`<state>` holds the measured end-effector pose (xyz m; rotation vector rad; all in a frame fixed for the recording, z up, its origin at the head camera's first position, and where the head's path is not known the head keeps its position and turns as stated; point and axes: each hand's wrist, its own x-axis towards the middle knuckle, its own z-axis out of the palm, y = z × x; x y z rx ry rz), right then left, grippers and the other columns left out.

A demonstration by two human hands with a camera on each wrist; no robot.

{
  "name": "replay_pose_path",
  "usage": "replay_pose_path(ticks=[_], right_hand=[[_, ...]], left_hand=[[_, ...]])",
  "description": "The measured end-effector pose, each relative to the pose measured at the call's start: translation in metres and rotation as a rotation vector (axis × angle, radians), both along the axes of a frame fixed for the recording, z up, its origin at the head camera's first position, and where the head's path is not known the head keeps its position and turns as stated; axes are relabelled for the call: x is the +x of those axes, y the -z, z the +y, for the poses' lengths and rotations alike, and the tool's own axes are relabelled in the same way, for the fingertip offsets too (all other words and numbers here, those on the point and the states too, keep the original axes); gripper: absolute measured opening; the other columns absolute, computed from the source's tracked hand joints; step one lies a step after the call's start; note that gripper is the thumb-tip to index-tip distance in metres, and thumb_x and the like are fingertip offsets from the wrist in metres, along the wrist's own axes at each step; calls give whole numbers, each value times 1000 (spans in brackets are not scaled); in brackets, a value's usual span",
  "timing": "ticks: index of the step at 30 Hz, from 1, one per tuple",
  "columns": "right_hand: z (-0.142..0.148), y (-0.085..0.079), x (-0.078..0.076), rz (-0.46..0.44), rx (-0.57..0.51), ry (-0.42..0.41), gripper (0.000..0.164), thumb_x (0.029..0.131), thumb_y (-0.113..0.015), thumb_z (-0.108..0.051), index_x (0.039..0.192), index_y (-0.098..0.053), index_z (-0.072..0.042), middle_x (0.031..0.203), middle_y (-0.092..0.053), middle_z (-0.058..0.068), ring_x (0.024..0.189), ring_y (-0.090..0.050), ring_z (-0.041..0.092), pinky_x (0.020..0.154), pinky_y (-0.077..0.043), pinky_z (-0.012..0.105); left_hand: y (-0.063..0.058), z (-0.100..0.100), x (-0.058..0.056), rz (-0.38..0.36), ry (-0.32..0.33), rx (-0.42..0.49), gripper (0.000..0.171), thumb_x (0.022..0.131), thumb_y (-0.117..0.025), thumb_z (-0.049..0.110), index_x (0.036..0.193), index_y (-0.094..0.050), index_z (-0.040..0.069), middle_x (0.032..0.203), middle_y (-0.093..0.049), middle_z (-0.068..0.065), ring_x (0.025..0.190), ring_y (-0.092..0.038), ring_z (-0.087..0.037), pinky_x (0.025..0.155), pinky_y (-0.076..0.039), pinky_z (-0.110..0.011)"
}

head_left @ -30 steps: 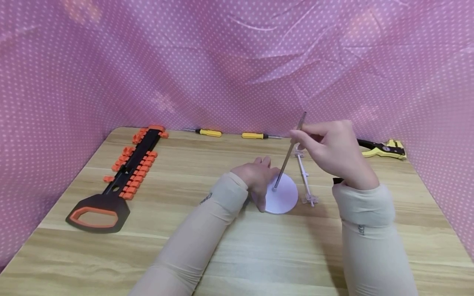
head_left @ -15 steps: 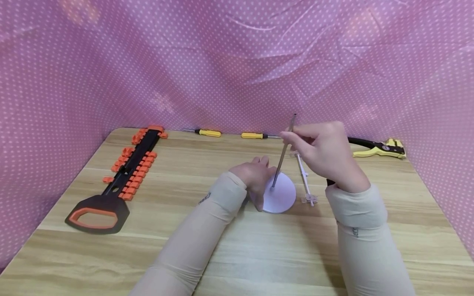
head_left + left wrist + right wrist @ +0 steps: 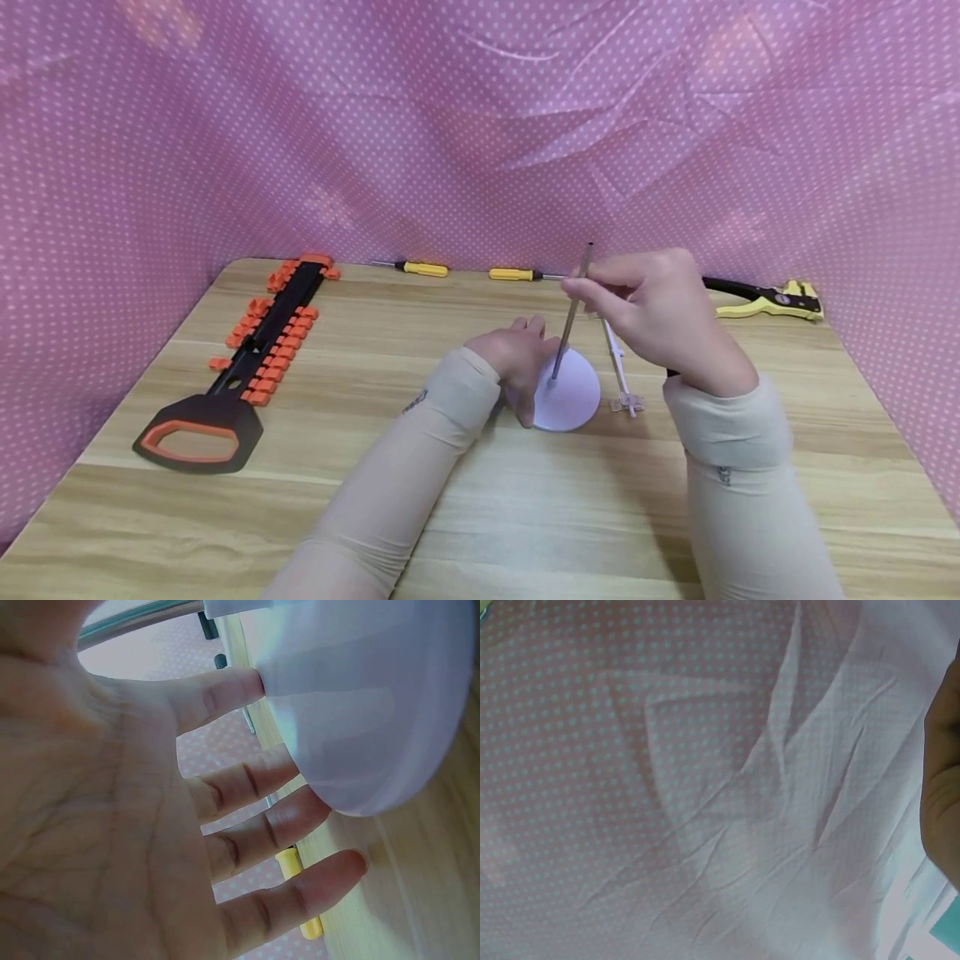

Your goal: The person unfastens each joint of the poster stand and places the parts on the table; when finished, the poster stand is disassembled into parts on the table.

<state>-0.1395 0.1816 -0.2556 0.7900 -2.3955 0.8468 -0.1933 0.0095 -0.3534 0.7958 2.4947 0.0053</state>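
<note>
In the head view my right hand [image 3: 660, 308] pinches a thin metal rod [image 3: 572, 325] high up, between thumb and fingers. The rod leans slightly right, its lower end at the middle of a round white disc [image 3: 573, 396] lying on the table. My left hand [image 3: 517, 358] holds this disc by its left side, thumb toward the near edge and fingers toward the far edge. The left wrist view has spread fingers [image 3: 225, 697] touching the disc's rim [image 3: 367, 802]; the thumb tip is out of sight there. Only an edge of my right hand [image 3: 945, 780] enters the right wrist view.
A white plastic stem [image 3: 619, 367] lies right of the disc. Yellow-handled screwdrivers [image 3: 426, 269] lie along the back, yellow-black pliers [image 3: 780, 302] at back right. On the left lies a black rail [image 3: 247, 350] with orange clips. A pink dotted curtain [image 3: 480, 125] surrounds the table.
My right hand has moved left and a little down. The rod's top has swung left and dropped, so it stands more upright. My left hand and the disc have shifted slightly left.
</note>
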Motion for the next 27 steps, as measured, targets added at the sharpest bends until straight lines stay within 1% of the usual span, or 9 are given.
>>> replay_pose_path(ticks=[5,7,9,11,17,19,22,24,27], right_hand=[[15,-4,-1,-106,-16,13,12,94,-82,-17,82,-86,-20,73,-78,-4,54,-56,-4,46,-35,15],[19,-3,-3,-151,-36,24,9,95,-81,-17,87,-87,-18,75,-79,-3,56,-59,-6,48,-39,15],[22,0,-7,-163,-51,28,9,96,-80,-16,90,-87,-15,75,-79,-1,59,-62,-8,52,-44,12],[21,2,-10,-155,-65,31,9,96,-79,-16,93,-87,-14,76,-80,1,64,-68,-8,55,-48,12],[15,6,-11,-66,-71,49,9,94,-82,-16,86,-87,-17,71,-78,0,59,-65,-8,48,-41,13],[13,6,-10,-24,-72,37,9,92,-83,-13,84,-87,-16,69,-78,0,59,-64,-7,50,-43,11],[8,6,-8,24,-65,19,9,91,-84,-11,83,-86,-15,68,-77,-1,58,-67,-2,51,-45,10],[5,6,-7,44,-57,2,10,91,-84,-11,82,-86,-14,66,-76,-3,57,-67,1,52,-45,10],[1,5,-5,68,-41,-7,9,91,-84,-11,83,-86,-14,66,-76,-5,57,-66,0,54,-46,9]], left_hand=[[0,-1,0,-3,-1,4,123,62,-104,36,165,-38,30,153,-38,-8,135,-40,-23,106,-55,-42],[0,-2,0,-5,1,6,125,62,-104,35,166,-36,32,153,-38,-8,134,-40,-23,107,-54,-41],[0,-2,1,-6,4,4,125,62,-104,35,166,-35,32,153,-38,-8,134,-40,-23,107,-54,-40],[0,-2,1,-9,2,6,124,62,-104,35,166,-36,32,152,-38,-8,133,-40,-23,106,-54,-40],[-1,-1,1,-14,-7,7,121,63,-104,36,165,-39,29,148,-40,-6,132,-41,-22,105,-55,-40],[-1,-1,1,-16,-13,5,120,63,-104,36,164,-39,29,148,-40,-6,132,-41,-22,104,-55,-40],[-2,0,2,-15,-15,-2,119,64,-104,37,164,-40,28,148,-39,-5,132,-41,-21,103,-56,-39],[-2,0,2,-11,-12,-7,118,64,-104,37,164,-41,26,148,-39,-6,131,-41,-21,102,-56,-38],[-1,0,1,-4,-3,-9,118,64,-103,37,163,-41,24,147,-39,-6,130,-41,-21,100,-57,-36]])
